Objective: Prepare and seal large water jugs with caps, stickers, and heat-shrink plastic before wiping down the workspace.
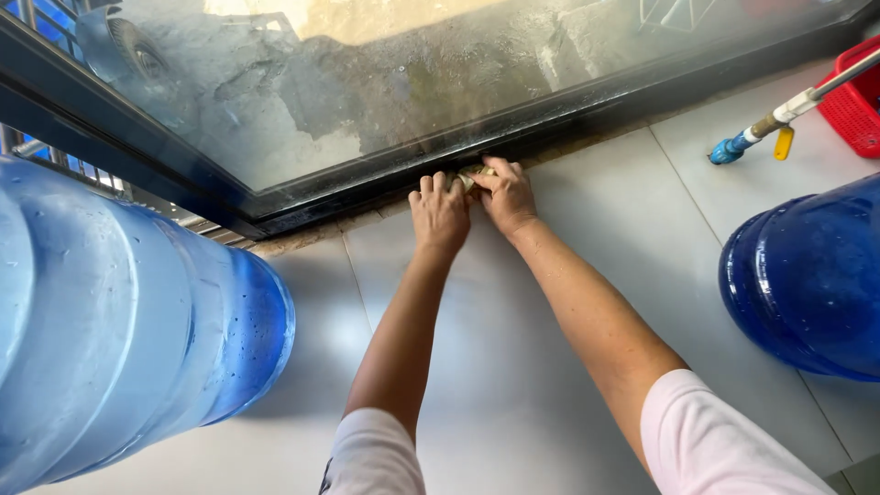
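Both my arms reach forward to the foot of a dark-framed glass door (385, 82). My left hand (439, 211) lies knuckles up on the tiled floor against the door's bottom rail (587, 110). My right hand (506, 194) sits just to its right, fingers pinched on a small yellowish-brass object (476, 174) at the rail. Most of that object is hidden by my fingers, and I cannot tell whether the left hand also grips it. I wear short pink sleeves.
A large pale-blue water bottle (119, 330) lies at the left. A darker blue bottle (811, 275) stands at the right. A mop or pipe handle with a blue end (761, 128) and a red basket (852, 101) are at the upper right. White floor tiles (513, 385) lie under my arms.
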